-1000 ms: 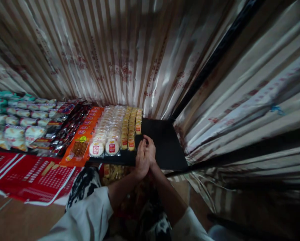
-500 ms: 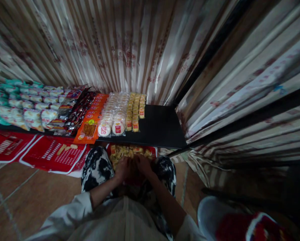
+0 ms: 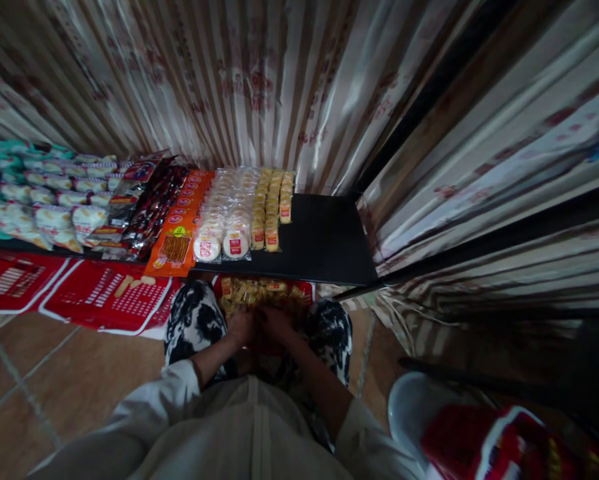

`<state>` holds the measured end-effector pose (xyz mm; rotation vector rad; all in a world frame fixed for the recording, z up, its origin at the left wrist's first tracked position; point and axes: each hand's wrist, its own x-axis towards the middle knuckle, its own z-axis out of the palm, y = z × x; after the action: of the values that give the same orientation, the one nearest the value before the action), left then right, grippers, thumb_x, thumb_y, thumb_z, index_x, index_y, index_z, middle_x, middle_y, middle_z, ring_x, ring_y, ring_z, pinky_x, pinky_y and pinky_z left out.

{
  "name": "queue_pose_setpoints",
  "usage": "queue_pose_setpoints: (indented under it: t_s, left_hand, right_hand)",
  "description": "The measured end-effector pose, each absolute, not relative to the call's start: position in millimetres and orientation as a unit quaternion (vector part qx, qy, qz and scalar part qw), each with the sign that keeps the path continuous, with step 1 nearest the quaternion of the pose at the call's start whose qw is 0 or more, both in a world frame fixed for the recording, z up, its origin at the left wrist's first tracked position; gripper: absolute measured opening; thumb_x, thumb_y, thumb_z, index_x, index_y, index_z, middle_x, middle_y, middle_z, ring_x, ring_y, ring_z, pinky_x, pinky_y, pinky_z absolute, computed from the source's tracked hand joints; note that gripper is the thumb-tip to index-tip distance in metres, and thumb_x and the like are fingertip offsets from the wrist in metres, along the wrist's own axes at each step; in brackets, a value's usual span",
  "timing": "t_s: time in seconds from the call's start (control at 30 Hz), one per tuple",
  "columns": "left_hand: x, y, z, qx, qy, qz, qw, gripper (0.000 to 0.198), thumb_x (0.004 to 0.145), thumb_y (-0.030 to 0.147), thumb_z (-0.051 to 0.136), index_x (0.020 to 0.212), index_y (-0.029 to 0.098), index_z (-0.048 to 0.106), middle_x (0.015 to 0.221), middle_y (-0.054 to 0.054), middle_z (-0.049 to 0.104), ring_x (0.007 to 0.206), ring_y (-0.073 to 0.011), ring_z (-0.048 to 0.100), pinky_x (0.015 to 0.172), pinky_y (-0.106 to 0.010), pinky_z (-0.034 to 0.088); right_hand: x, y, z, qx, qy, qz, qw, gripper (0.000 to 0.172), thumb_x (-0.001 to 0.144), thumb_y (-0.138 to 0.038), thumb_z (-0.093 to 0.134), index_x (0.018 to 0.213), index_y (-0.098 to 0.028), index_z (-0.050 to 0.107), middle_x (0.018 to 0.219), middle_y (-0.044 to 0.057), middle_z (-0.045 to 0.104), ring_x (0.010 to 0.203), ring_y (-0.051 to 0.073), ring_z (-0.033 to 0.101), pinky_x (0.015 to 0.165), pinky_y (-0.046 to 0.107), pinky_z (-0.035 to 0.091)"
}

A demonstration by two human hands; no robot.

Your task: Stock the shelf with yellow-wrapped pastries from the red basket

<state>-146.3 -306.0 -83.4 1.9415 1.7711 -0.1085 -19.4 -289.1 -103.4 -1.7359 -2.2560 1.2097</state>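
Both hands low between the knees, close together, likely touching: left hand (image 3: 241, 325), right hand (image 3: 275, 324), both over the near part of a heap of loose yellow packets (image 3: 249, 292) in a red container (image 3: 313, 291) just below the front edge of a black shelf (image 3: 329, 243). Fingers curled, grip narrow on each; too dark to tell whether either holds a packet. On the shelf, nearest the bare right end, short rows of yellow packs (image 3: 272, 213), the rightmost row ending farther back than the other two. Leftward, side by side: clear-wrapped white rounds (image 3: 222, 227), flat orange bag (image 3: 177, 230) overhanging the front edge, dark red packets (image 3: 154, 210), white pouches (image 3: 57, 213), green pouches (image 3: 4, 167). Striped curtain (image 3: 259, 80) behind. Red printed sheet (image 3: 104, 293) below shelf, left; red bag (image 3: 459, 440) lower right.
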Motion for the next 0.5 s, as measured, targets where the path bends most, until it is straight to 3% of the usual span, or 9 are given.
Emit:
queue_pose_setpoints:
  t_s: [0.3, 0.5]
  left_hand:
    - [-158, -314, -90, 0.733, 0.636, 0.004, 0.241, 0.03, 0.077, 0.013, 0.046, 0.101, 0.011, 0.064, 0.11, -0.015, 0.058, 0.107, -0.0249, 0.047, 0.095, -0.034, 0.036]
    - [-158, -316, -91, 0.719, 0.633, 0.022, 0.286, 0.03, 0.081, 0.016, 0.045, 0.105, 0.015, 0.063, 0.105, -0.009, 0.063, 0.105, -0.0217, 0.051, 0.097, -0.034, 0.036]
  right_hand:
    - [-23, -294, -108, -0.585, -0.717, 0.379, 0.016, 0.031, 0.08, -0.015, 0.048, 0.108, -0.016, 0.062, 0.11, 0.011, 0.064, 0.102, 0.02, 0.058, 0.088, 0.027, 0.04]
    - [-20, -297, -102, -0.59, -0.723, 0.359, 0.025, 0.028, 0.08, -0.013, 0.047, 0.103, -0.014, 0.063, 0.106, 0.011, 0.066, 0.099, 0.02, 0.059, 0.086, 0.026, 0.039]
